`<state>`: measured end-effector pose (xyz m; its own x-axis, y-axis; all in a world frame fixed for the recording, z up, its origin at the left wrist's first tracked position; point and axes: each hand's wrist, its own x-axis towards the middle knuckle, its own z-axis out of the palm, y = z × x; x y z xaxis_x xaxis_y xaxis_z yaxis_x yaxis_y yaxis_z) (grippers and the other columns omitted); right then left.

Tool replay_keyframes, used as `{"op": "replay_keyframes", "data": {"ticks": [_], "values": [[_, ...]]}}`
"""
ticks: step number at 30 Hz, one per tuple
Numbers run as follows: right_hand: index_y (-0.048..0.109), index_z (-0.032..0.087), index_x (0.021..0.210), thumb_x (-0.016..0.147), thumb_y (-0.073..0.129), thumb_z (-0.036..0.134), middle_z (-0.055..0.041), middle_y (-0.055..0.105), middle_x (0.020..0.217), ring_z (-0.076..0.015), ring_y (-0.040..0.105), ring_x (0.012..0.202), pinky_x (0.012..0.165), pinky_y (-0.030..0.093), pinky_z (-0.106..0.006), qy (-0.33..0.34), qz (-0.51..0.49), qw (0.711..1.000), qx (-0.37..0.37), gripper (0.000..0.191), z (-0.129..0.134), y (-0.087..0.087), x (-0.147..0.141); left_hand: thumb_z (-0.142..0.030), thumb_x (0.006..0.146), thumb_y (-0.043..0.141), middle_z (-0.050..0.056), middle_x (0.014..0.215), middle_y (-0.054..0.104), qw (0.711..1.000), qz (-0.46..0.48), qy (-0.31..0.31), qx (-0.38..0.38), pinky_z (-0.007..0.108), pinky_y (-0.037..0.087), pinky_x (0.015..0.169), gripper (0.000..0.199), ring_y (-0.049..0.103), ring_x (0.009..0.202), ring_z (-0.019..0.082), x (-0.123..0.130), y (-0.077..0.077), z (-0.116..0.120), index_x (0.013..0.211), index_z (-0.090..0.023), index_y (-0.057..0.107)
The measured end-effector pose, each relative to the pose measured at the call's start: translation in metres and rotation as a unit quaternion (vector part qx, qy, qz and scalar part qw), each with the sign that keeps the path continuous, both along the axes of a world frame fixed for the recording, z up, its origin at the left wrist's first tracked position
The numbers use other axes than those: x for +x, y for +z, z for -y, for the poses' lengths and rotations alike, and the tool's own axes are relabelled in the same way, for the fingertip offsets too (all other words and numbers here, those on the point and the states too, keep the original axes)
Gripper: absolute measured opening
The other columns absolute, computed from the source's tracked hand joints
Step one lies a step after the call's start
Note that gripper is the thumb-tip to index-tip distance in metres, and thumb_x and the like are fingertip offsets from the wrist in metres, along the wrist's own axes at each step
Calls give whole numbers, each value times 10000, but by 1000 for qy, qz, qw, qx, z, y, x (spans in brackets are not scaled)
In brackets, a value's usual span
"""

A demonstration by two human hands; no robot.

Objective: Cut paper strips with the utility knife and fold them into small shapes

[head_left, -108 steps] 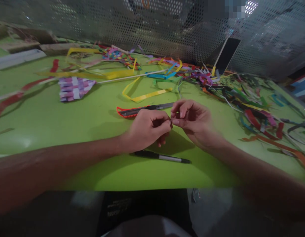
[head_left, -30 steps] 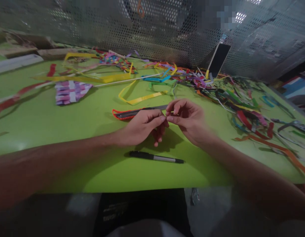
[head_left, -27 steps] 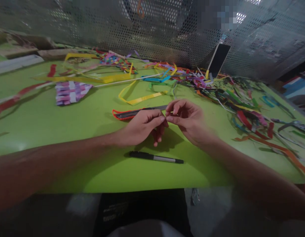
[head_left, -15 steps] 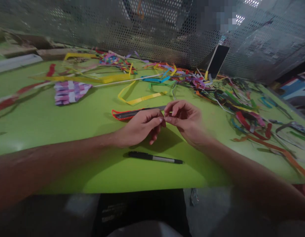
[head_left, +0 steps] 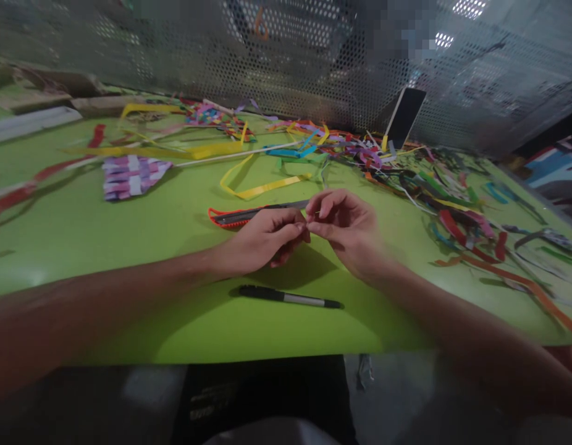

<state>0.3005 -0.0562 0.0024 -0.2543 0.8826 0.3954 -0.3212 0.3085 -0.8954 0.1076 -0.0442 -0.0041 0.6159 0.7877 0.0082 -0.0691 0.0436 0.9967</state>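
At the left end of the green table [head_left: 175,330], a white piece [head_left: 33,123] lies toward the back and a red strip [head_left: 17,196] nearer. Next comes a purple-and-white weave [head_left: 134,177], with a thin stick [head_left: 225,159] running rightward from its point. The knife [head_left: 249,214], orange-edged, lies just beyond the left hand, its blade reaching behind the right fingers; whether it touches either hand, I cannot tell. The left hand [head_left: 267,242] is back-up, thumb and forefinger brought close in a narrow pinch, the other fingers curled beneath; what the pinch holds cannot be made out. A bent yellow strip [head_left: 272,186] lies behind the knife. On the near side of the hands is the pen [head_left: 290,298], apart from both. The right hand [head_left: 344,232] curves inward, thumb and forefinger slightly parted, the tips meeting or nearly meeting the left ones; any small thing there is too tiny to tell. Farther right spread tangled strips [head_left: 369,157], the phone [head_left: 405,117] leaning upright behind them, and an orange strip [head_left: 517,278].
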Motion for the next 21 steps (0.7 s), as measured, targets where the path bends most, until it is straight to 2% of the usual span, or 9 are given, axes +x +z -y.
{"op": "replay_keyframes", "data": {"ticks": [4,7,10,14,18,21], "values": [[744,219,922,713,838,17,11,659,958,-117,589,795,652,540,-235,47,-39,993,-105,306,1,5,4,-245,1085,529,-54,590,545,998,11,-55,40,122,430,391,278,509,441,62,1,0,3,818,-178,563],[725,209,932,644,727,9,7,607,973,-124,548,769,582,515,-239,69,-40,985,-151,350,1,9,7,-260,1073,550,-45,575,557,995,3,-75,64,114,464,446,284,531,473,61,1,3,5,803,-174,575],[702,202,901,596,659,30,3,572,944,-131,523,763,560,495,-232,82,-26,984,-154,353,1,11,8,-191,1015,573,-52,594,561,995,-4,-78,63,114,484,463,191,555,493,62,1,6,5,831,-163,616],[706,207,872,580,656,33,10,542,873,-125,502,743,605,486,-223,83,-15,985,-148,344,1,11,7,-110,926,612,-54,620,592,995,-12,-84,47,115,506,477,104,573,505,57,1,6,4,835,-150,642],[709,236,875,632,753,62,11,561,855,-145,493,737,608,483,-247,82,-1,986,-142,302,1,9,7,-101,873,656,-61,601,600,996,-1,-76,36,119,503,474,58,559,481,53,1,4,4,837,-145,667],[695,255,900,737,867,140,17,572,868,-148,513,753,632,492,-261,75,20,990,-116,263,2,8,8,-166,900,689,-51,564,601,997,-8,-50,50,120,472,456,97,545,456,56,1,3,5,807,-149,667]]}}
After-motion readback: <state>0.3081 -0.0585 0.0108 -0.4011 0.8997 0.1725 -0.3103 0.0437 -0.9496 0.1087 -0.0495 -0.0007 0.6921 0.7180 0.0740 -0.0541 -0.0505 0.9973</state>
